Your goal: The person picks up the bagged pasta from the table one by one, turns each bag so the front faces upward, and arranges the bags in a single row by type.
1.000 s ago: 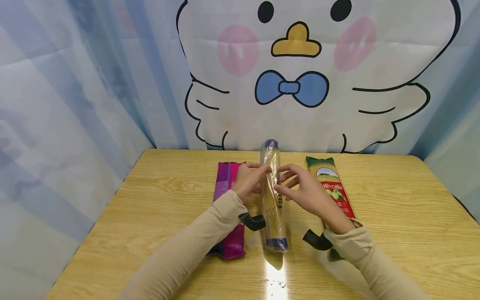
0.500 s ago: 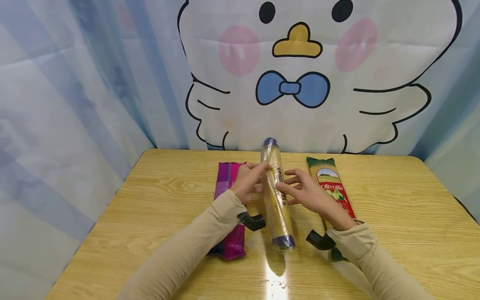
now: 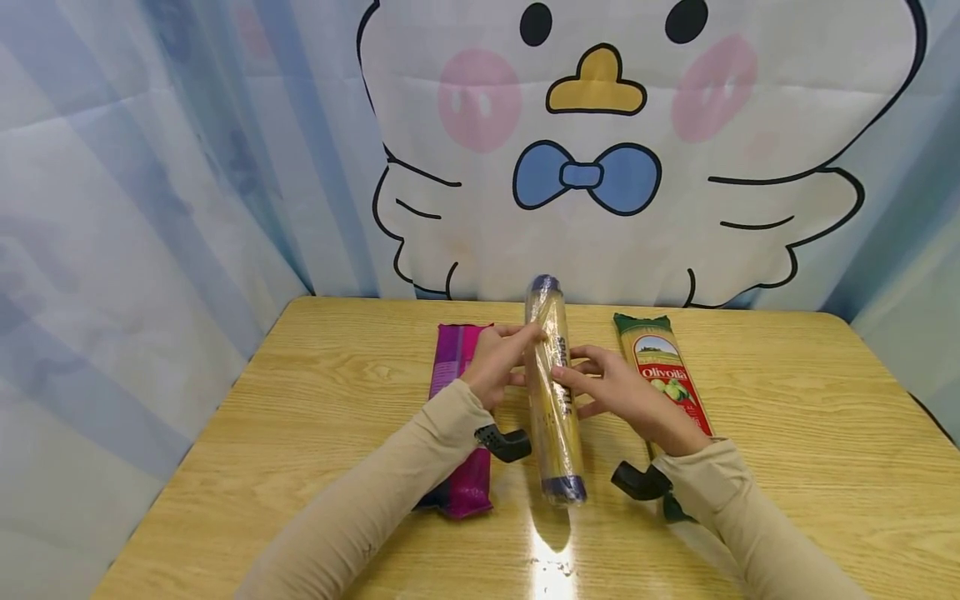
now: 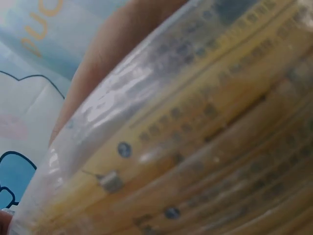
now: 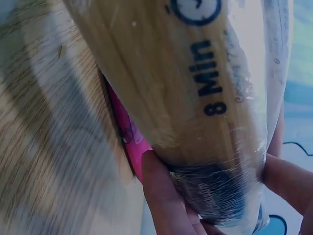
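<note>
In the head view, a clear-wrapped pack of spaghetti (image 3: pixel 555 417) with dark blue ends slants over the middle of the table. My left hand (image 3: pixel 495 367) grips its left side near the upper half, thumb on top. On the opposite side, my right hand (image 3: pixel 618 396) holds the pack with the thumb on its face and fingers at its right edge. Wrapped spaghetti (image 4: pixel 195 122) fills much of the left wrist view, partly blurred. "8 Min" shows on the spaghetti pack (image 5: pixel 161 88) in the right wrist view, where fingers (image 5: pixel 164 196) hold it near a dark blue end.
A purple and pink packet (image 3: pixel 468 487) lies left of the spaghetti, partly under the left arm. To the right is a green and red Olivoilà pasta packet (image 3: pixel 660 358), partly covered by the right arm. A printed curtain (image 3: pixel 585 242) hangs behind the wooden table (image 3: pixel 810 417).
The spaghetti pack has turned so its lettering faces up more, and its near end has shifted slightly right. My right fingers have moved in around its right edge.
</note>
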